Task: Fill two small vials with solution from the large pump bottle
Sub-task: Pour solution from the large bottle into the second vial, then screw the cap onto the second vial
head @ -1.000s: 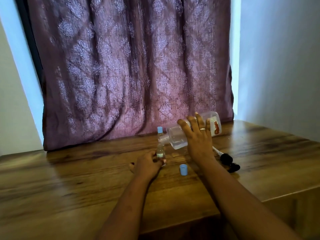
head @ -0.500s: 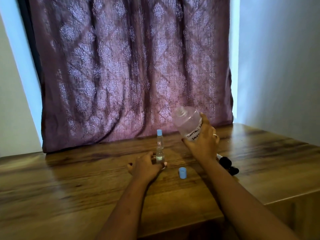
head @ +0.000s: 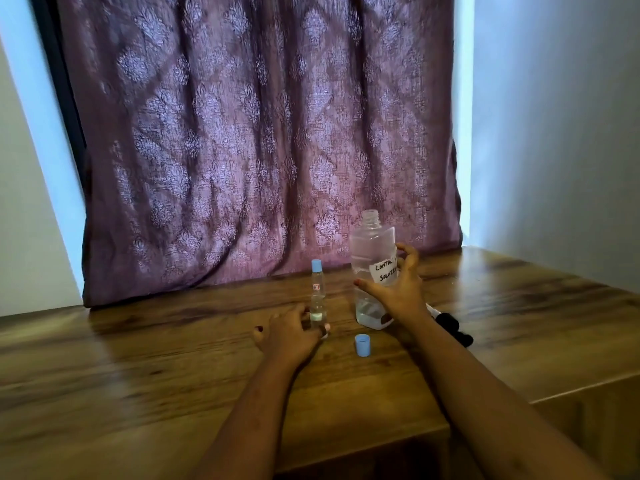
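Note:
The large clear bottle (head: 372, 247) stands upright on the wooden table (head: 138, 358) with its neck open and a little liquid at the bottom. A handwritten label is on its front. My right hand (head: 398, 292) is against its front, fingers spread and loosened around it. My left hand (head: 289, 336) grips the base of a small uncapped vial (head: 318, 311) standing on the table. Right behind that one stands a second vial (head: 316, 284) with a blue cap on. A loose blue cap (head: 362, 345) lies between my hands.
The black pump head with its white tube (head: 452, 327) lies on the table right of the bottle, partly hidden by my right arm. A purple patterned curtain (head: 259, 150) hangs behind the table. The table's front edge runs near my forearms.
My right hand tipped the large bottle back from pouring over the vial, stood it upright on the table and loosened its fingers. My left hand stayed on the vial.

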The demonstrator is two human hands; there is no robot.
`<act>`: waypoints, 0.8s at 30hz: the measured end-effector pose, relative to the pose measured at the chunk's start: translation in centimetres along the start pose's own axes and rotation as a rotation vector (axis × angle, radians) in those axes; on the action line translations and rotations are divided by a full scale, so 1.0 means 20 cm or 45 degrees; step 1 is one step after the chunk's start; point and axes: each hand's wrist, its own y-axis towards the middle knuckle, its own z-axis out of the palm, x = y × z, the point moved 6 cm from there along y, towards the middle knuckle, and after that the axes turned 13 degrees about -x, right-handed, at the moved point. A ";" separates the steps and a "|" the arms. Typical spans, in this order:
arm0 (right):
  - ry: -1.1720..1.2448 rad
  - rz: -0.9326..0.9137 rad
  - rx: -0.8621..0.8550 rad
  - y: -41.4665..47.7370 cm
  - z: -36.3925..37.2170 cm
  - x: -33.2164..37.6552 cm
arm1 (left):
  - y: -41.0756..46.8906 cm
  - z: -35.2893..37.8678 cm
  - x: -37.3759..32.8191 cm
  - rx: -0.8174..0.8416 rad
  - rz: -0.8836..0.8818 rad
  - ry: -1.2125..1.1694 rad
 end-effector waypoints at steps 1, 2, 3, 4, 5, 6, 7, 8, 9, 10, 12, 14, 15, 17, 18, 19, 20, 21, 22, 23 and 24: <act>0.008 0.018 -0.002 0.00 0.00 -0.01 | 0.00 0.00 0.00 -0.008 0.005 -0.003; 0.009 0.036 0.002 0.00 -0.01 -0.02 | 0.00 0.00 0.00 -0.029 0.018 0.026; 0.006 0.048 0.013 0.00 -0.01 -0.02 | 0.00 -0.01 -0.01 -0.051 0.024 0.052; -0.003 0.062 0.032 0.00 0.00 -0.02 | 0.00 -0.01 -0.01 -0.058 0.027 0.056; -0.024 0.062 0.052 -0.01 0.00 -0.02 | -0.01 -0.02 -0.02 -0.061 0.031 0.059; -0.084 0.057 0.056 -0.01 0.00 -0.02 | -0.01 -0.02 -0.02 -0.060 0.030 0.070; -0.174 0.035 0.034 -0.02 -0.01 0.00 | -0.02 -0.02 -0.03 -0.058 0.031 0.086; -0.266 0.014 -0.018 -0.03 -0.02 0.04 | -0.02 -0.02 -0.03 -0.058 0.034 0.093; -0.328 -0.035 -0.100 -0.05 -0.05 0.09 | -0.02 -0.02 -0.03 -0.052 0.032 0.100; -0.351 -0.123 -0.188 -0.07 -0.08 0.15 | -0.02 -0.02 -0.03 -0.056 0.038 0.110; -0.395 -0.261 -0.137 -0.14 -0.09 0.26 | -0.02 -0.02 -0.03 -0.050 0.042 0.129; -0.646 -0.233 0.244 -0.25 0.00 0.27 | -0.02 -0.02 -0.03 -0.054 0.041 0.132; -0.839 -0.202 0.455 -0.31 0.04 0.24 | -0.01 -0.02 -0.03 -0.058 0.042 0.138; -1.085 -0.178 0.716 -0.41 0.08 0.20 | -0.02 -0.03 -0.03 -0.066 0.054 0.150; -1.114 -0.176 0.765 -0.43 0.10 0.20 | -0.02 -0.02 -0.03 -0.064 0.051 0.148; -1.124 -0.177 0.791 -0.43 0.11 0.20 | -0.02 -0.02 -0.03 -0.062 0.049 0.144; -1.144 -0.185 0.816 -0.43 0.12 0.20 | -0.02 -0.02 -0.03 -0.061 0.046 0.144; -1.175 -0.188 0.854 -0.42 0.12 0.20 | -0.02 -0.02 -0.03 -0.059 0.045 0.146; -1.195 -0.173 0.906 -0.41 0.13 0.19 | -0.02 -0.02 -0.03 -0.058 0.045 0.144; -1.179 -0.137 0.954 -0.40 0.14 0.18 | -0.02 -0.02 -0.03 -0.060 0.044 0.140; -1.113 -0.082 0.987 -0.38 0.15 0.17 | -0.01 -0.02 -0.02 -0.063 0.043 0.132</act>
